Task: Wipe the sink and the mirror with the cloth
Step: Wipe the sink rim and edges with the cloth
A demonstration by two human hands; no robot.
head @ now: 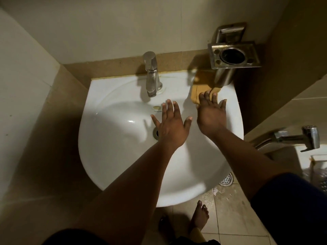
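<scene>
Two bare hands reach over the white ceramic sink (113, 156): the left hand (170, 125) is spread and empty above the bowl, the right hand (210, 114) spread too, fingertips at the folded yellow cloth (200, 85) on the sink's back right rim, not yet gripping. A full, bunched grasp looks wisest. The steel wall-mounted holder (233, 55) overhangs the cloth; the chrome tap (151, 75) stands left of it. No mirror shows.
</scene>
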